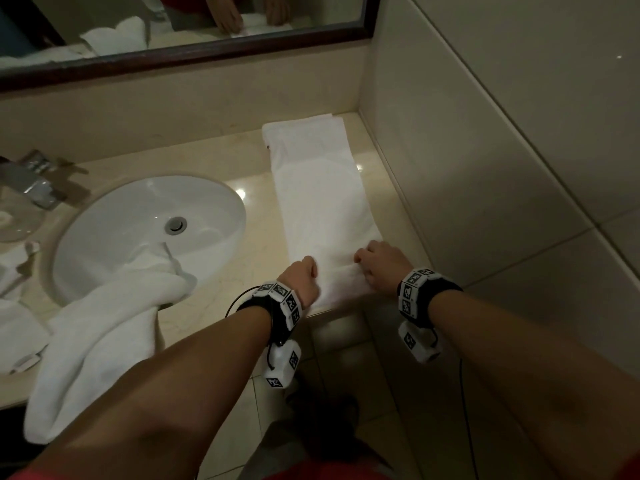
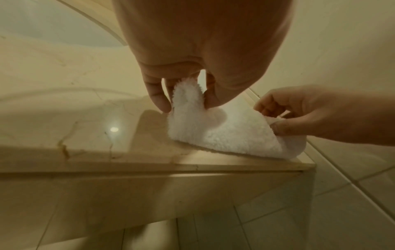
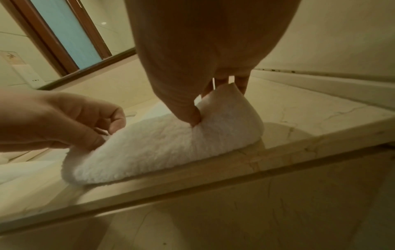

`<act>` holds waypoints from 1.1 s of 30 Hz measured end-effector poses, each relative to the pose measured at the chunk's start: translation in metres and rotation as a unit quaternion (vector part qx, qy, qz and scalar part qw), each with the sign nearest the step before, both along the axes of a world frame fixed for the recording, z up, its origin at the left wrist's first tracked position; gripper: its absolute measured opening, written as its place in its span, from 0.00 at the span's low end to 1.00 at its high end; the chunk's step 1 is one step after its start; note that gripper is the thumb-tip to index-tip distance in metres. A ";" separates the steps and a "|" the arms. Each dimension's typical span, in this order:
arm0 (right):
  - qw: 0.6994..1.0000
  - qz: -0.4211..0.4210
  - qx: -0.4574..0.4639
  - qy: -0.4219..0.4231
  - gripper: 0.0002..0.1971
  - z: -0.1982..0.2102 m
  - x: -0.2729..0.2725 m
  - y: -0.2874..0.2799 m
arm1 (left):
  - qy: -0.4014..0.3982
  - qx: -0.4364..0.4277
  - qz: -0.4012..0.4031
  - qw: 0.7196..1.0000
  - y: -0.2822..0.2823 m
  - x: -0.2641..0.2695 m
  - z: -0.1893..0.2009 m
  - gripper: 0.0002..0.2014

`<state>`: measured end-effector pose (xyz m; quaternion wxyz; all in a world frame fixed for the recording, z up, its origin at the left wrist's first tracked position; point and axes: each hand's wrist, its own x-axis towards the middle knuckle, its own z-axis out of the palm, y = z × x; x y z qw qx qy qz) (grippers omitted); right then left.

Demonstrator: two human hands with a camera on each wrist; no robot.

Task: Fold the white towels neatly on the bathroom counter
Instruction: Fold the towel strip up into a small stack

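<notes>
A long white towel (image 1: 322, 188) lies folded into a narrow strip on the beige counter (image 1: 249, 188), running from the back wall to the front edge. My left hand (image 1: 304, 277) pinches the strip's near left corner (image 2: 188, 99) between thumb and fingers. My right hand (image 1: 375, 263) pinches the near right corner (image 3: 222, 99). Both near corners are lifted a little off the counter, and the near end (image 3: 162, 148) curls upward. A second white towel (image 1: 114, 327) lies crumpled, draped from the sink (image 1: 194, 202) over the counter's front edge.
A tiled wall (image 1: 485, 168) stands close on the right of the strip. A faucet (image 1: 31, 181) sits at the far left, and more white cloth (image 1: 17, 327) lies there. The mirror (image 1: 173, 26) runs along the back. Floor tiles (image 1: 363, 375) lie below the counter edge.
</notes>
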<state>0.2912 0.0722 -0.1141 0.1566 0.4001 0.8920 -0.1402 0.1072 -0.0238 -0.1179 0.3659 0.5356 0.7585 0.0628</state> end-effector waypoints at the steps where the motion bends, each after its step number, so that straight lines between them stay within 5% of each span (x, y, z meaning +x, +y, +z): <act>1: 1.000 0.004 0.024 0.008 0.19 0.000 0.001 0.000 | 0.011 0.005 -0.007 1.000 0.000 0.000 -0.001 0.10; 10: 0.993 0.070 0.084 0.036 0.04 -0.003 0.001 -0.012 | 0.141 0.119 -0.112 0.976 -0.004 0.008 -0.004 0.11; 18: 0.993 0.098 0.059 -0.036 0.28 0.005 0.019 -0.024 | 0.264 0.093 -0.191 0.941 -0.029 0.020 -0.003 0.26; 33: 0.993 0.061 0.097 -0.012 0.20 -0.004 0.017 -0.036 | 0.266 0.096 -0.193 0.939 -0.034 0.023 -0.006 0.23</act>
